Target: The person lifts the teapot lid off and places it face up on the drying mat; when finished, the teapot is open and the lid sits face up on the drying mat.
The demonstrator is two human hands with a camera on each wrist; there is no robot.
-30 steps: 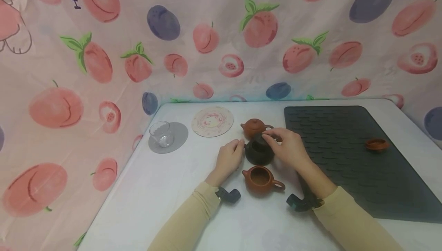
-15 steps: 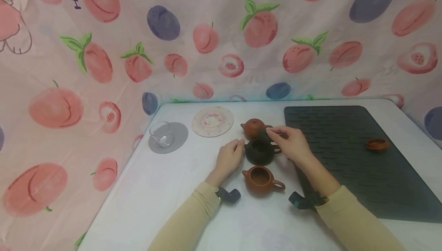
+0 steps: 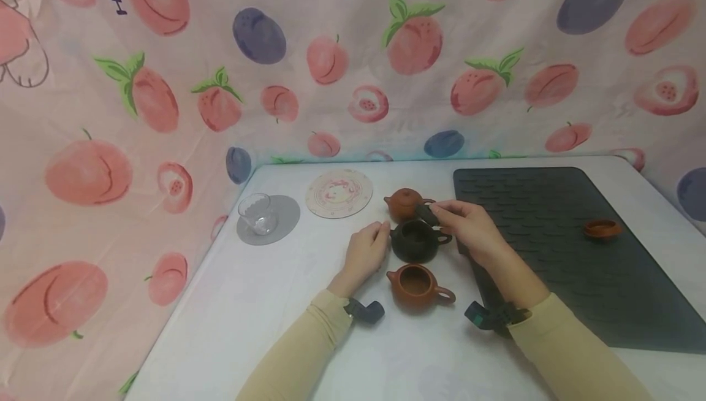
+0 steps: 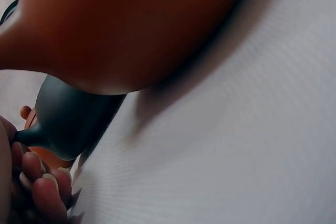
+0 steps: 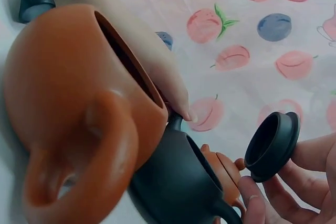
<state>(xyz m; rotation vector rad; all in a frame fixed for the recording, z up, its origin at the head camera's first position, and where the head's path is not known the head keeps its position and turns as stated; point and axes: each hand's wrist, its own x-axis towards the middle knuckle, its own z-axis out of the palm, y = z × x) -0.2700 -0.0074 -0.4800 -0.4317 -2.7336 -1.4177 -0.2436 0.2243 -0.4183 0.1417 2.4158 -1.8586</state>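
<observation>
In the head view, a black teapot stands uncovered in the middle of a row of three teapots. My left hand pinches the tip of its spout. Above the pot's far right side, my right hand holds the black lid by its edge, tilted so that its hollow underside shows in the right wrist view. Nearest me is a reddish-brown teapot without a lid, its handle pointing right. Behind the black pot sits another reddish-brown teapot, with its lid on.
A dark ridged tray covers the table's right side, bearing a small shallow reddish-brown piece. At left, a clear glass cup stands on a grey round coaster. A patterned round mat lies farther back, before a fruit-print cloth.
The right hand has lifted the black lid off the black teapot, moved it slightly right and away, and tilted it. The left hand has stayed at the spout.
</observation>
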